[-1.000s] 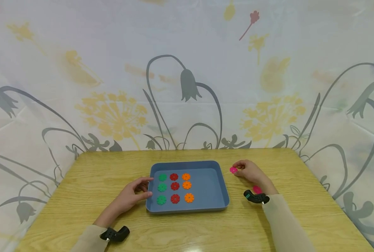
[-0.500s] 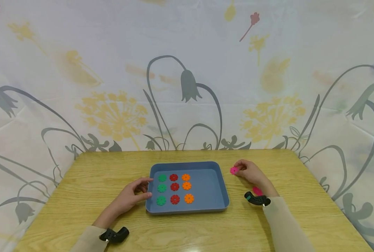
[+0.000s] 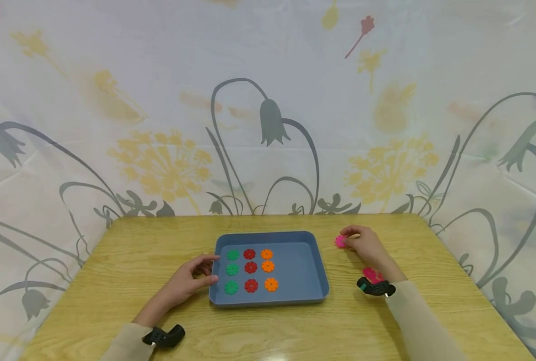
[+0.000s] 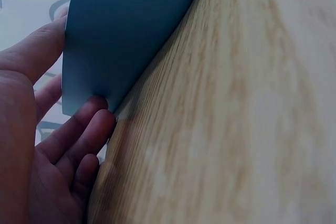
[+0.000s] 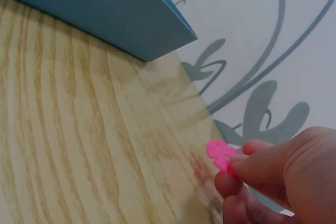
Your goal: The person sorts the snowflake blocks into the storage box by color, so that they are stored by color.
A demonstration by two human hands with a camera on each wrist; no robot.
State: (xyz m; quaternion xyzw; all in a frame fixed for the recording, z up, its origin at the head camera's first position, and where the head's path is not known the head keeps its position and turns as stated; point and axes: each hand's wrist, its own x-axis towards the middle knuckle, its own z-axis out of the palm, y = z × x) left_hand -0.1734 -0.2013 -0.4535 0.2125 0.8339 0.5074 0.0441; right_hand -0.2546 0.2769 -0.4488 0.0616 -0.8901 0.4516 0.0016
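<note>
Your left hand [image 3: 190,277] touches the left edge of the blue tray [image 3: 299,273], thumb and forefinger spread apart. Inside the tray stand columns of three green discs [image 3: 232,269], three red discs [image 3: 250,267] and three orange discs [image 3: 268,266]. Right of the tray's far corner, a pink disc [image 3: 340,241] is pinched in your right hand [image 3: 368,248]; more pink discs [image 3: 370,274] lie nearer, by your wrist.

Pink notched disc [image 5: 219,153] in the right hand [image 3: 367,246]
</note>
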